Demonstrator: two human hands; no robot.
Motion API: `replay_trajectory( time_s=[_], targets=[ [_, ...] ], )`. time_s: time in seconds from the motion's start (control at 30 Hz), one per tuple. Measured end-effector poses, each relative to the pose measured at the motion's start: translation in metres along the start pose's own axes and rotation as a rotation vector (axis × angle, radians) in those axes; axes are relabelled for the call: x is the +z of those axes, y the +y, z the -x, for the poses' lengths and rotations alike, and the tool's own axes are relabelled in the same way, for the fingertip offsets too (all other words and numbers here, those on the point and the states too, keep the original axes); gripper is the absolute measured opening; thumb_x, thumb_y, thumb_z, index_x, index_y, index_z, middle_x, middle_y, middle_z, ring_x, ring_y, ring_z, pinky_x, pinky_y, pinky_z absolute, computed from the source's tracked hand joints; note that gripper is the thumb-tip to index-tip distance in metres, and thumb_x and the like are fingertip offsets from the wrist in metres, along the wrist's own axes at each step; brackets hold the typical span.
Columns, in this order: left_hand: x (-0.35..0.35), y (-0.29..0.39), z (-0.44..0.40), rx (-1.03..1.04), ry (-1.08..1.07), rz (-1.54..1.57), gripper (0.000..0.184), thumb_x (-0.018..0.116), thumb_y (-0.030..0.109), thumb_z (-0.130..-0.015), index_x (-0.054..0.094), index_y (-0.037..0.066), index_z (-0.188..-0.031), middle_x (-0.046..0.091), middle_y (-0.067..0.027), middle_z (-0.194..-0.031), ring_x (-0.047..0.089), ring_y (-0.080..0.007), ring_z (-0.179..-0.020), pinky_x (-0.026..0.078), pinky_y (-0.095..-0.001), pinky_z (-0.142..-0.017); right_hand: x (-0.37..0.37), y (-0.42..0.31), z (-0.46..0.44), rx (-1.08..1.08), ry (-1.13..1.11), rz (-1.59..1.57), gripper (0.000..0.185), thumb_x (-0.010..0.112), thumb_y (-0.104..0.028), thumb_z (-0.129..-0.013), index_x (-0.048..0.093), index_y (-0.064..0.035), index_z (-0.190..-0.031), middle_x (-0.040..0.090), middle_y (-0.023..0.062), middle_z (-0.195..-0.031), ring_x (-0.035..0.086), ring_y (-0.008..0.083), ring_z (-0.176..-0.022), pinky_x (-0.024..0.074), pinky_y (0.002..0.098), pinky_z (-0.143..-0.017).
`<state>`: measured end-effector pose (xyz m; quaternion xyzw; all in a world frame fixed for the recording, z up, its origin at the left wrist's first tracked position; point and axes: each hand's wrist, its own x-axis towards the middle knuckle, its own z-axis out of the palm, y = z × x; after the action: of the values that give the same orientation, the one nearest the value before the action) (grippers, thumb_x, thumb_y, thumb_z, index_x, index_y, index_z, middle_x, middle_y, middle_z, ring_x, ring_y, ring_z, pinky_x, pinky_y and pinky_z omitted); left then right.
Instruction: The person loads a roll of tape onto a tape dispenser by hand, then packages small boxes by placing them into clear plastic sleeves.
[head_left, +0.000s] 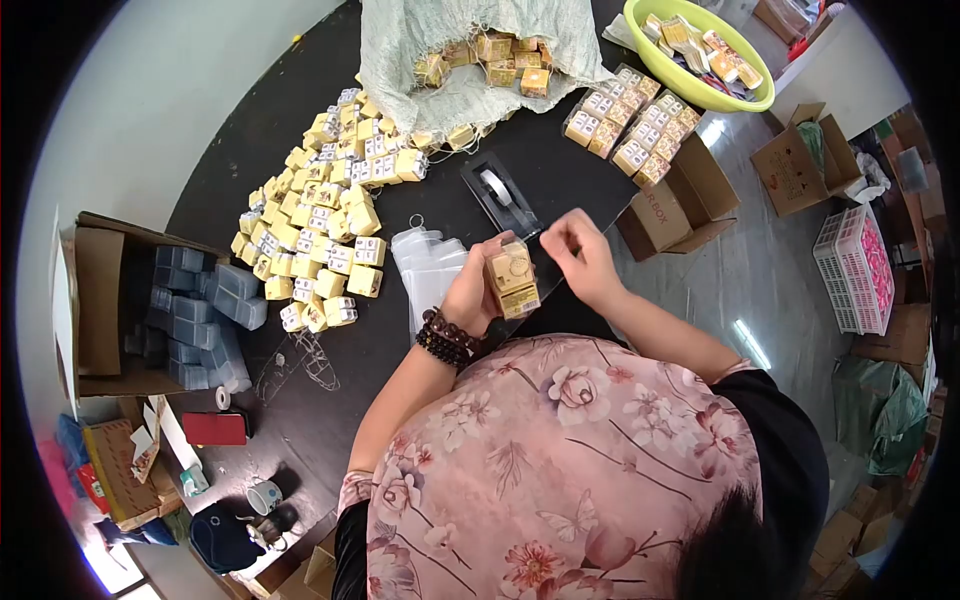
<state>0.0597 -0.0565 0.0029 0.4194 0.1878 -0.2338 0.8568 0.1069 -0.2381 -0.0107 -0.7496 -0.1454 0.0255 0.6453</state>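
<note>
- A pack (515, 285) of small yellow printed boxes is gripped by the left hand (468, 290), just above the near edge of the table (375, 370); its upper face is marked with a roundish print and its lower face with fine lettering, too small to be read.
- The right hand (585, 262) is held just beside the pack, its fingers curled in and thumb and forefinger drawn together; whether anything thin is pinched there cannot be told.
- Dark bracelets (445, 340) are worn on the left wrist.
- A black dispenser (512, 215) is set beyond the hands, and a roll of tape (495, 187) is seated in it.
- Clear sleeves (425, 270) are laid on the table beside the left hand.
- Yellow boxes (320, 220) are heaped farther left, many faced with white labels; the dark marks on these cannot be made out.
- More boxes are held in the mouth of a woven sack (400, 50).
- Two grouped packs (655, 140) are placed at the table's far right, their labels likewise illegible.
- On a carton (655, 208) below them, "BOX" can be read in reddish print, preceded by letters partly lost.
- On another carton (790, 180), blurred print is shown.
</note>
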Motion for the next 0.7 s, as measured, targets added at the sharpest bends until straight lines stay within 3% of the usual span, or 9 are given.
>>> replay_trajectory(
  time_s=[0.07, 0.1, 0.13, 0.23, 0.33, 0.37, 0.47, 0.57, 0.7],
  targets=[
    [-0.004, 0.003, -0.005, -0.025, -0.024, -0.007, 0.052, 0.036, 0.044, -0.096, 0.043, 0.012, -0.137, 0.065, -0.0146, -0.111, 0.065, -0.0307, -0.101, 0.055, -0.0437, -0.078, 0.005, 0.021, -0.024, -0.054, 0.074, 0.154, 0.019, 0.069, -0.020, -0.087, 0.065, -0.0018, -0.086, 0.051, 0.0059, -0.079, 0.055, 0.0133, -0.073, 0.0449, 0.0265, -0.064],
    [-0.007, 0.005, -0.006, -0.094, -0.045, 0.042, 0.052, 0.035, 0.046, -0.096, 0.045, 0.014, -0.136, 0.065, -0.0143, -0.111, 0.065, -0.0310, -0.101, 0.055, -0.0441, -0.076, -0.001, 0.024, -0.032, 0.014, -0.082, 0.238, 0.021, 0.070, -0.021, -0.086, 0.067, -0.0008, -0.092, 0.055, 0.0059, -0.083, 0.057, 0.0128, -0.077, 0.0462, 0.0261, -0.068],
    [-0.010, 0.008, -0.007, -0.161, -0.065, 0.092, 0.052, 0.033, 0.048, -0.096, 0.046, 0.015, -0.135, 0.065, -0.0140, -0.112, 0.065, -0.0313, -0.101, 0.056, -0.0446, -0.074, -0.003, 0.024, -0.039, 0.016, -0.080, 0.238, 0.021, 0.070, -0.021, -0.086, 0.067, -0.0008, -0.092, 0.055, 0.0059, -0.083, 0.057, 0.0128, -0.077, 0.0462, 0.0261, -0.068],
    [-0.009, 0.011, -0.004, -0.182, -0.085, 0.087, 0.052, 0.031, 0.050, -0.096, 0.047, 0.018, -0.134, 0.065, -0.0135, -0.114, 0.064, -0.0318, -0.103, 0.056, -0.0455, -0.069, -0.008, 0.016, -0.053, 0.530, -0.346, -0.208, 0.021, 0.070, -0.019, -0.083, 0.070, 0.0008, -0.091, 0.062, 0.0084, -0.096, 0.057, 0.0140, -0.079, 0.0456, 0.0273, -0.071],
    [0.001, 0.014, 0.001, -0.163, -0.058, 0.050, 0.054, 0.032, 0.051, -0.096, 0.046, 0.018, -0.136, 0.064, -0.0131, -0.116, 0.064, -0.0317, -0.104, 0.056, -0.0458, -0.067, -0.011, 0.007, -0.043, 0.629, -0.213, -0.455, 0.020, 0.070, -0.018, -0.083, 0.071, 0.0002, -0.090, 0.061, 0.0062, -0.092, 0.057, 0.0146, -0.079, 0.0456, 0.0271, -0.071],
    [0.003, 0.014, 0.002, -0.144, -0.036, 0.022, 0.055, 0.032, 0.052, -0.096, 0.045, 0.018, -0.136, 0.064, -0.0131, -0.116, 0.064, -0.0318, -0.105, 0.056, -0.0457, -0.066, -0.011, 0.009, -0.035, 0.632, -0.214, -0.454, 0.020, 0.070, -0.018, -0.083, 0.071, 0.0002, -0.090, 0.061, 0.0062, -0.092, 0.057, 0.0146, -0.079, 0.0456, 0.0271, -0.071],
    [-0.008, 0.007, -0.005, -0.124, -0.092, 0.107, 0.056, 0.033, 0.053, -0.096, 0.046, 0.018, -0.136, 0.064, -0.0124, -0.117, 0.064, -0.0317, -0.105, 0.056, -0.0451, -0.066, -0.003, 0.029, -0.004, 0.308, -0.097, 0.055, 0.019, 0.070, -0.018, -0.083, 0.068, 0.0009, -0.081, 0.058, 0.0071, -0.084, 0.057, 0.0166, -0.077, 0.0456, 0.0297, -0.069],
    [-0.007, 0.016, -0.003, -0.227, -0.123, 0.235, 0.056, 0.033, 0.054, -0.096, 0.048, 0.016, -0.134, 0.063, -0.0117, -0.117, 0.063, -0.0316, -0.107, 0.056, -0.0457, -0.069, 0.005, 0.051, 0.002, 0.298, -0.029, 0.043, 0.018, 0.071, -0.016, -0.082, 0.066, 0.0013, -0.077, 0.058, 0.0100, -0.087, 0.058, 0.0183, -0.078, 0.0461, 0.0313, -0.070],
    [-0.009, 0.014, 0.007, -0.159, -0.157, 0.338, 0.058, 0.035, 0.058, -0.095, 0.051, 0.015, -0.131, 0.062, -0.0112, -0.118, 0.060, -0.0309, -0.111, 0.055, -0.0458, -0.074, 0.004, 0.061, 0.011, 0.304, -0.039, 0.092, 0.017, 0.070, -0.015, -0.084, 0.067, 0.0016, -0.082, 0.057, 0.0086, -0.089, 0.058, 0.0172, -0.079, 0.0458, 0.0295, -0.072]
  ],
)
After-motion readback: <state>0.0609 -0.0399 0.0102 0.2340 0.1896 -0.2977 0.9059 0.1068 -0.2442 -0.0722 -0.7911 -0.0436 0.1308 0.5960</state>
